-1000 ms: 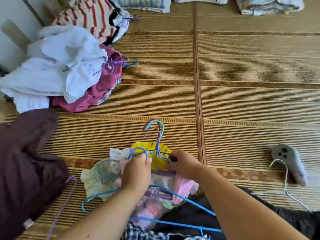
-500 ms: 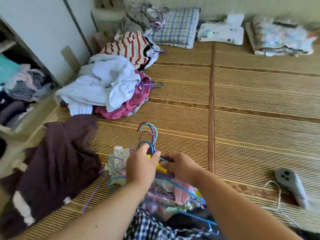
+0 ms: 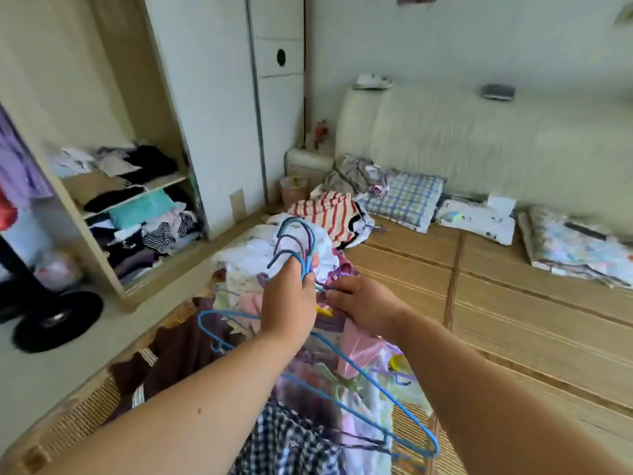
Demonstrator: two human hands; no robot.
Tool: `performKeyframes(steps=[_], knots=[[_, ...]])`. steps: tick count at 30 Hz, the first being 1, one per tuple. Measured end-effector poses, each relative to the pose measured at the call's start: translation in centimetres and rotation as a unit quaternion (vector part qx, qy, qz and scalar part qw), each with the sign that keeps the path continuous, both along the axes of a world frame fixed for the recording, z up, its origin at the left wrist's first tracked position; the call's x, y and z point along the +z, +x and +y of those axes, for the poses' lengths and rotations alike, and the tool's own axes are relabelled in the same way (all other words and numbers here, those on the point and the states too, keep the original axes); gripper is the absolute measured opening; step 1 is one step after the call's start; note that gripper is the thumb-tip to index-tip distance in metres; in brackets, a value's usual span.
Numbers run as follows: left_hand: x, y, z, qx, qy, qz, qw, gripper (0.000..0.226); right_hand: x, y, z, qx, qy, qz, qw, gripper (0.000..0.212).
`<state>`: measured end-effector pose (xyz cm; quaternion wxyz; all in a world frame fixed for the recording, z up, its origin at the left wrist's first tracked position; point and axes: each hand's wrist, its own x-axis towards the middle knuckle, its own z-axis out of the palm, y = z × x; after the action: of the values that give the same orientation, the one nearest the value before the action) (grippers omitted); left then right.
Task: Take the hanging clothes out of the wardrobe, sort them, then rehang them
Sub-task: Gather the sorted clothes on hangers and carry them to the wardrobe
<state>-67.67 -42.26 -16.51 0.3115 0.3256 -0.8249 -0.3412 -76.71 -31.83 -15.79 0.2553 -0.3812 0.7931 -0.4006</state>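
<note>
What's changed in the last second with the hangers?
The left hand now grips the hanger hooks and has lifted the clothes up off the mat. The right hand stays gripping the clothes just below. The white pile and striped top lie where they were.

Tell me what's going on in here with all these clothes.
A person is gathering a bunch of hangers with clothes on them over the woven mat. The left hand grips the hooks together, and the right hand pinches the bunch just below them. A white pile and a striped garment lie farther along the mat. The wardrobe stands open on the left; this bunch is not yet rehung.
</note>
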Motion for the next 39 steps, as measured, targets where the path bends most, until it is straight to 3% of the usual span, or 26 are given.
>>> performKeyframes(steps=[8, 12, 17, 19, 22, 25, 32, 39], knots=[[15.7, 2.8, 0.2, -0.076, 0.033, 0.116, 0.990, 0.026, 14.3, 2.7, 0.8, 0.001, -0.039, 0.002, 0.999, 0.018], [23.1, 4.1, 1.6, -0.122, 0.067, 0.226, 0.964, 0.025, 20.5, 4.3, 1.6, -0.006, -0.079, 0.017, 0.997, 0.017], [27.6, 4.7, 2.2, -0.114, -0.030, 0.244, 0.962, 0.021, 25.1, 5.6, 2.8, -0.049, -0.124, 0.043, 0.990, 0.020], [28.4, 4.6, 2.1, -0.097, -0.049, 0.257, 0.960, 0.019, 26.0, 5.9, 3.8, -0.062, -0.162, 0.008, 0.985, 0.021], [29.1, 4.7, 2.9, -0.136, 0.006, 0.291, 0.947, 0.023, 26.4, 6.0, 5.3, -0.066, -0.204, -0.028, 0.976, 0.024], [29.3, 4.1, 3.8, -0.158, 0.028, 0.260, 0.952, 0.008, 25.9, 6.0, 6.5, -0.050, -0.157, 0.006, 0.986, 0.024], [28.4, 2.7, 7.2, -0.215, 0.064, 0.226, 0.948, 0.013, 23.7, 4.7, 9.7, -0.044, -0.087, 0.013, 0.995, 0.021], [21.0, -0.2, 12.7, -0.218, 0.032, 0.094, 0.971, 0.025, 16.5, 2.6, 18.0, -0.131, -0.056, 0.010, 0.990, 0.025]])
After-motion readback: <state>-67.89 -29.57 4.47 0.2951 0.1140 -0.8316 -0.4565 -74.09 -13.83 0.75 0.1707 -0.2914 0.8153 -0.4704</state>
